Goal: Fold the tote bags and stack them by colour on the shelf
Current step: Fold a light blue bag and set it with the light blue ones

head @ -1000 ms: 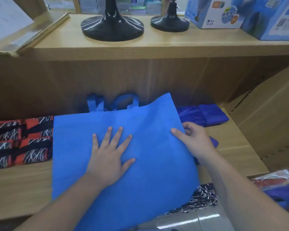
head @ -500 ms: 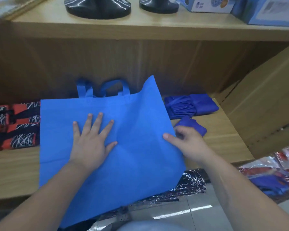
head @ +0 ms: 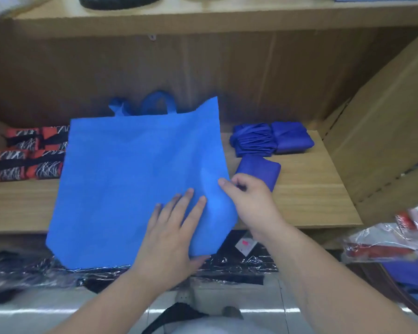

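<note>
**A:** Head view: where's the bag?

**B:** The light blue non-woven fabric tote bag (head: 135, 179) lies flat at centre frame on the wooden shelf (head: 311, 201), with its bottom overhanging the front edge. The left hand (head: 169, 232) presses on it with straight fingers. The right hand (head: 249, 201) pinches its right edge.

**A:** How to fold it well?

**B:** I'd anchor with the left palm, carry that edge across squarely, and align the sides before creasing.
</note>
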